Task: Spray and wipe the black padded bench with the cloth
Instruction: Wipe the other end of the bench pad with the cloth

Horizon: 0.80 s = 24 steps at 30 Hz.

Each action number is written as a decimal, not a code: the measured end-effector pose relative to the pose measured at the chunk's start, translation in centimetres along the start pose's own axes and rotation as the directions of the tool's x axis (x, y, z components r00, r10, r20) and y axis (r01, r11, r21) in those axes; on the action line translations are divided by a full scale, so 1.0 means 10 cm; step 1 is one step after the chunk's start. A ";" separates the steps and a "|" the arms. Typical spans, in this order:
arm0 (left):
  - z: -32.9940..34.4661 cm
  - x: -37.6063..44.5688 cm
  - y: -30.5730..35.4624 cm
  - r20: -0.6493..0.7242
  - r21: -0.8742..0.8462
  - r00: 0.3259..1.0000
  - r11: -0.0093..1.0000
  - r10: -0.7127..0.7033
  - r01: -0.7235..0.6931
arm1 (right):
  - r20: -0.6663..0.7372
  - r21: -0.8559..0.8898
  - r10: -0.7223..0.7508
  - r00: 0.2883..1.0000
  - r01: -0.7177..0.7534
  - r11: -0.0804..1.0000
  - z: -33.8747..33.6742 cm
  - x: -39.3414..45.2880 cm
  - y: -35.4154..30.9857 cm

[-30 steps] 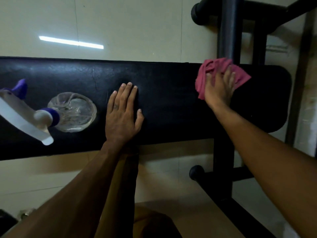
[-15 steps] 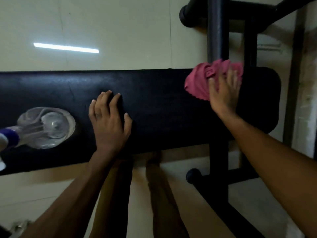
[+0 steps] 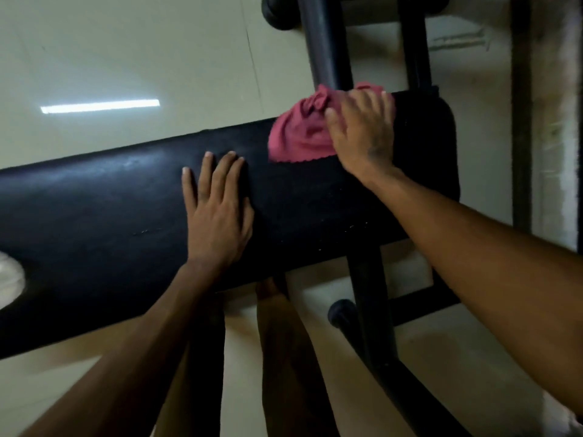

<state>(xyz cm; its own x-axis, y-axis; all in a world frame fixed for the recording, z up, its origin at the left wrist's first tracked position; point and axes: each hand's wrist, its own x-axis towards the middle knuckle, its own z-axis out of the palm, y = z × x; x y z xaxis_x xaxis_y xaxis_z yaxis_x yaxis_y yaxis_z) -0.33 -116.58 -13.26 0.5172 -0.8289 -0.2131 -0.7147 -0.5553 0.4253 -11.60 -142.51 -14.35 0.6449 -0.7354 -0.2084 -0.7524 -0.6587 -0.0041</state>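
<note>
1. The long black padded vinyl bench (image 3: 94, 216) runs across the view from the left edge to its rounded end at the right, tilted slightly upward to the right.
2. A crumpled pink-red cloth (image 3: 299, 134) with a scalloped lower edge lies on the far edge of the bench top, near its right end, just in front of a black upright tube.
3. The right hand (image 3: 362, 134) lies flat on top of the cloth's right part, fingers straight and slightly spread, pressing it against the padding.
4. The left hand (image 3: 217, 212) rests palm-down on the bare padding just left of the cloth, apart from it; its fingers are straight and close together, thumb tucked alongside.
5. A pale rounded object (image 3: 11, 279) sits on the bench at the left edge, mostly cut off.
6. Black metal frame tubes (image 3: 369, 294) pass under and behind the bench's right end.
7. The pale tiled floor (image 3: 157, 52) carries a bright strip of reflected light.
</note>
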 end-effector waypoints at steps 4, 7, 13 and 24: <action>0.06 -0.03 0.13 0.000 -0.001 0.997 0.997 -0.083 0.083 | -0.021 0.051 0.195 0.981 -0.194 0.980 -0.04 0.10 0.61; 0.12 0.00 0.28 -0.001 -0.023 0.997 0.997 -0.080 0.080 | -0.032 0.132 0.316 0.948 -0.309 0.942 -0.06 0.14 0.93; 0.24 0.08 0.48 -0.033 0.002 0.993 0.994 -0.113 0.113 | 0.039 0.371 0.552 0.833 -0.525 0.766 0.04 -0.14 1.33; 0.37 0.10 0.65 -0.170 -0.099 0.956 0.970 -0.238 0.224 | -0.079 0.354 0.692 0.718 -0.629 0.692 0.32 -1.32 0.82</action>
<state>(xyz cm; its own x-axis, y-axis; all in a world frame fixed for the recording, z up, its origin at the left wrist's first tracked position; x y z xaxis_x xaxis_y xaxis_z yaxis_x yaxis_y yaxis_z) -6.21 -121.22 -13.99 0.7450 -0.6488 -0.1552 -0.5304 -0.7171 0.4521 -26.67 -137.66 -14.72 -0.0472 -0.9961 -0.0752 -0.9739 0.0627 -0.2183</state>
